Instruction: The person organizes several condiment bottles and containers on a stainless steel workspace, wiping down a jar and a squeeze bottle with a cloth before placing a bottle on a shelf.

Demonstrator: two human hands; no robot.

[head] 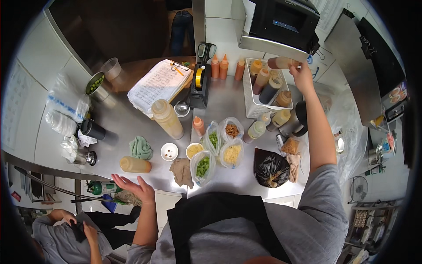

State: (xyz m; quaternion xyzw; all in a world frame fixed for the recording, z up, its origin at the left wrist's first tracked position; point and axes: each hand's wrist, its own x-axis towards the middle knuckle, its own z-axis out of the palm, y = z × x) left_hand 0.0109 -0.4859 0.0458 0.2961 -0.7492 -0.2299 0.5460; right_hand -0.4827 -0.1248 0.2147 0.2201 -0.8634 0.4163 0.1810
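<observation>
Up at the right, my right hand [301,76] grips a squeeze bottle [279,63], tipped sideways over the rim of a white plastic basket [252,102]. Inside that basket stand several squeeze bottles, among them one with dark sauce [271,89]. My left hand [136,190] is held palm up before the counter's front edge, holding nothing, fingers apart. Nearest to it on the steel counter lies a squeeze bottle of tan sauce [135,164] on its side, with a crumpled green cloth [140,147] behind.
Mid-counter are plastic bags of chopped greens [202,166] and shredded yellow food [232,154], a white bowl [169,151] and a tall squeeze bottle [167,120]. A black plastic bag [272,167] lies right. A printer [280,23] overhangs the basket. Another person [72,234] is lower left.
</observation>
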